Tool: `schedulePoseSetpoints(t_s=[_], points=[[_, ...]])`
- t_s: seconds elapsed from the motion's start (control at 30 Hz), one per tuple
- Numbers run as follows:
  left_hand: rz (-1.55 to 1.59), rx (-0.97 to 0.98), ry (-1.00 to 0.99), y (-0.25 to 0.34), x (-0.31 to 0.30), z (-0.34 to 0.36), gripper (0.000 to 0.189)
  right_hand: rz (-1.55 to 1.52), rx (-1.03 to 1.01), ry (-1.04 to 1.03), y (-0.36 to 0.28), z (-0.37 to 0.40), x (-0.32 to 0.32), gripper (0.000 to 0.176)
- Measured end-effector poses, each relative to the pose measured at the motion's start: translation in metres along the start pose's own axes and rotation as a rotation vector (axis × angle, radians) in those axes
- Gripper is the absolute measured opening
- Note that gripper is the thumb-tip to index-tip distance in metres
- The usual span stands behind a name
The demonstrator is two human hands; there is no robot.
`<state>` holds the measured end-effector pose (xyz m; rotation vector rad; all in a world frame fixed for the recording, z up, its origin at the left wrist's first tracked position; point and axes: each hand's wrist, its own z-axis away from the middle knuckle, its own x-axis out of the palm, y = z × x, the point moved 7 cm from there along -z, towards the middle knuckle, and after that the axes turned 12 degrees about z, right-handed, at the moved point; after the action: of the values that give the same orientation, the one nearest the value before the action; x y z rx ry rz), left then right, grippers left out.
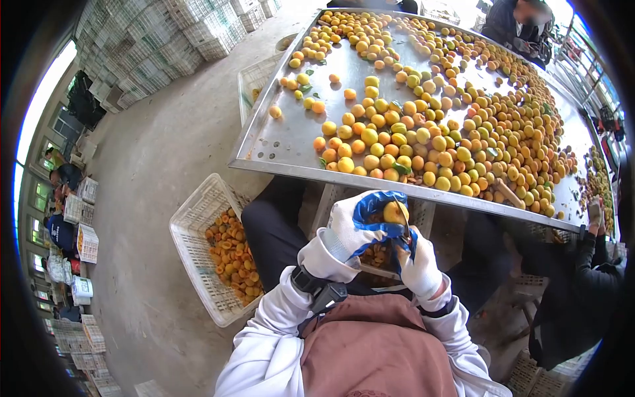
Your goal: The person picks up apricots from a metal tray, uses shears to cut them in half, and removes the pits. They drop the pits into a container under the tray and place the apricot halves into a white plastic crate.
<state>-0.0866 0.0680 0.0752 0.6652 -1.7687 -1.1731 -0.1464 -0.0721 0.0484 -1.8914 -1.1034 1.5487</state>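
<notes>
My left hand (360,225), in a white glove with a blue coated palm, is closed around a yellow apricot (395,212). Against that fruit my right hand (418,261), gloved the same way, grips a small knife (405,227) with its dark blade upright at the apricot's side. Both hands are over a crate (423,216) between my knees, under the near edge of the metal table (291,142). Many whole apricots (377,126) lie spread on the table. To the left, a white plastic crate (192,264) holds orange apricot halves (233,255).
A person (522,26) is at the table's far side. Another person in dark clothes (575,278) reaches onto its right end. Stacked white crates (145,46) stand at the upper left. More people (61,231) and crates line the far left wall.
</notes>
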Motion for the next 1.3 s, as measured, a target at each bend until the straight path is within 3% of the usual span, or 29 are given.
schedulePoseSetpoints(t_s=[0.2, 0.33, 0.43, 0.6, 0.73, 0.83, 0.97, 1.3], points=[[0.742, -0.283, 0.203, -0.049, 0.022, 0.006, 0.035, 0.076, 0.076, 0.229, 0.02, 0.006, 0.016, 0.02], [0.73, -0.324, 0.181, -0.061, 0.021, 0.002, 0.032, 0.102, 0.142, 0.257, 0.033, 0.012, 0.014, 0.021], [0.44, -0.119, 0.163, -0.05, 0.019, -0.005, 0.04, -0.063, 0.296, 0.075, 0.041, 0.016, 0.017, 0.02], [0.522, -0.195, 0.096, -0.06, 0.019, 0.0, 0.037, 0.001, 0.24, 0.091, 0.024, 0.01, 0.013, 0.021], [0.67, -0.257, 0.23, -0.08, 0.021, 0.004, 0.04, 0.075, 0.268, 0.119, 0.034, 0.014, 0.02, 0.019], [0.364, -0.234, 0.171, -0.075, 0.011, 0.006, 0.039, 0.047, 0.248, 0.102, 0.035, 0.018, 0.017, 0.018], [0.503, -0.135, 0.247, -0.065, 0.015, -0.002, 0.038, 0.036, 0.262, 0.067, 0.035, 0.017, 0.019, 0.017], [0.378, -0.131, 0.314, -0.1, 0.007, -0.003, 0.023, -0.008, 0.301, 0.16, 0.042, 0.02, 0.032, 0.017]])
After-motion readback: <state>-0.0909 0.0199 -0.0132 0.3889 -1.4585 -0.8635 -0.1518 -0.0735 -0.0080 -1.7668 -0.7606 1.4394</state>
